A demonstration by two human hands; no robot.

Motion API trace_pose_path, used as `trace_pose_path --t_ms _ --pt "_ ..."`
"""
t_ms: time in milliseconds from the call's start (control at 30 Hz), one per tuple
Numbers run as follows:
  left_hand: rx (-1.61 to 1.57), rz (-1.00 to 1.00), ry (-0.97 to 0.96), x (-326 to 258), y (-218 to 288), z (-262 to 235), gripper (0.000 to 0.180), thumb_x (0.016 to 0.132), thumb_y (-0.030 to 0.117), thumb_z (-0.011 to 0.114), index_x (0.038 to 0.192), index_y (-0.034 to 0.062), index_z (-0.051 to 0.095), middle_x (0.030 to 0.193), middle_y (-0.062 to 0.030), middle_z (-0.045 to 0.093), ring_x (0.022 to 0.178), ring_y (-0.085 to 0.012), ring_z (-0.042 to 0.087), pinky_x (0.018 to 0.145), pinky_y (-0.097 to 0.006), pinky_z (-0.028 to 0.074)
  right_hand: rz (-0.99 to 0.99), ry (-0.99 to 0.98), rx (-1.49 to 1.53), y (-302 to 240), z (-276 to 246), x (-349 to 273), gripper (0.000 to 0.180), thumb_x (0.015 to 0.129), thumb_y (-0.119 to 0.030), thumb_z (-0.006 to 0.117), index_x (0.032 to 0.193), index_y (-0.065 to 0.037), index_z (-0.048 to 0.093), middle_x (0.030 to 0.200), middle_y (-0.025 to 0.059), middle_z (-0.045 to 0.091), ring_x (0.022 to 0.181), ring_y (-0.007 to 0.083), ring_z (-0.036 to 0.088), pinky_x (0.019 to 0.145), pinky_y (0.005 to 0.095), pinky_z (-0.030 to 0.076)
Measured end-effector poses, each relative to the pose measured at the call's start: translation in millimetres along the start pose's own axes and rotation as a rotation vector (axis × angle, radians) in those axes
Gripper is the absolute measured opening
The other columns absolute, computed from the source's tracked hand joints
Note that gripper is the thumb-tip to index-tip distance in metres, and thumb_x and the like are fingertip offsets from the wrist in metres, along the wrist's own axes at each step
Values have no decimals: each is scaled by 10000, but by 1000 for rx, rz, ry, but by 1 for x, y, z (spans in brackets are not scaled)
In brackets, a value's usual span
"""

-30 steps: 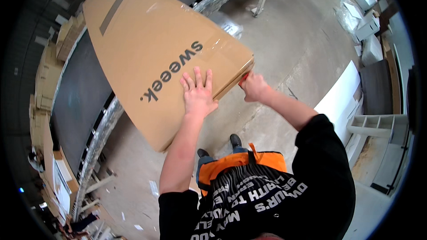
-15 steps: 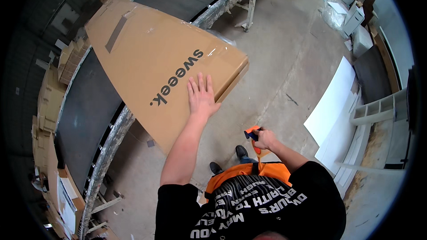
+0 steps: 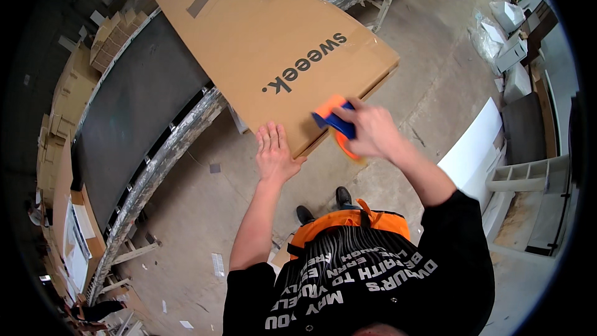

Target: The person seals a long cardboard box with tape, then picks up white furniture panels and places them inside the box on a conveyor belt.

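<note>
A long, flat cardboard box with dark lettering on top lies across the conveyor, its near end jutting out toward me. My left hand rests flat on the box near its close corner, fingers stretched out. In my right hand is an orange and blue tape dispenser, gripped by its handle and slightly blurred. The dispenser is over the near edge of the box; whether it touches the cardboard I cannot tell.
The dark conveyor belt has a worn metal side rail. Stacked cartons stand beyond it at left. An open carton sits at the lower left. White panels and a white shelf unit are at right. A person's dark sleeve shows lower left.
My right hand has lifted the tape dispenser from beside my waist to the box's near edge. My left hand has slid closer to the near corner. The view has shifted.
</note>
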State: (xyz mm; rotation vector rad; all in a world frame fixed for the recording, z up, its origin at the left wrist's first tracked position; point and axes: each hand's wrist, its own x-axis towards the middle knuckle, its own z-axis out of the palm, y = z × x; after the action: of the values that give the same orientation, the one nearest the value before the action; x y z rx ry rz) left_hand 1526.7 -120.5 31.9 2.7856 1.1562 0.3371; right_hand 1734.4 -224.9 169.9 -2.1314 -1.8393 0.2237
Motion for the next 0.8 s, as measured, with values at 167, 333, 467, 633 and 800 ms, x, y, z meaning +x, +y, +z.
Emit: trace_pose_path --t_ms 167,333,467,633,800 --pt "-122 -26 28 11 11 2 1129 567 465 824 1406 -67 288 1437 -265 346 1346 -413 316 1136 -464 238 38 -395 -236 -52 -12 104 330 595 -198 589 869 -59 707 834 200 677 800 342 670 707 400 547" --pt "-58 18 83 13 7 4 1102 555 456 832 1438 48 313 1409 -279 370 1316 -441 344 1103 -490 295 49 -599 -280 -32 12 65 318 550 -254 591 783 -80 722 758 151 669 766 333 670 708 408 547" --pt "11 71 55 14 8 2 997 590 485 802 1445 224 361 1402 -324 345 1279 -512 349 1082 -543 297 87 -646 -345 -7 48 -7 316 600 -232 604 849 -75 718 839 139 694 830 309 676 741 391 546" --pt "83 109 -23 27 20 5 916 661 534 742 1453 301 344 1424 -351 288 1278 -543 332 1085 -544 283 -87 -722 -473 4 130 9 275 662 -236 608 876 -101 716 911 104 668 904 262 648 791 362 522" --pt "117 88 -99 34 28 2 897 685 549 723 1456 300 337 1436 -346 273 1293 -545 311 1100 -548 250 214 -428 155 76 185 -54 460 616 -236 675 1050 -87 701 1120 154 627 926 291 630 763 373 512"
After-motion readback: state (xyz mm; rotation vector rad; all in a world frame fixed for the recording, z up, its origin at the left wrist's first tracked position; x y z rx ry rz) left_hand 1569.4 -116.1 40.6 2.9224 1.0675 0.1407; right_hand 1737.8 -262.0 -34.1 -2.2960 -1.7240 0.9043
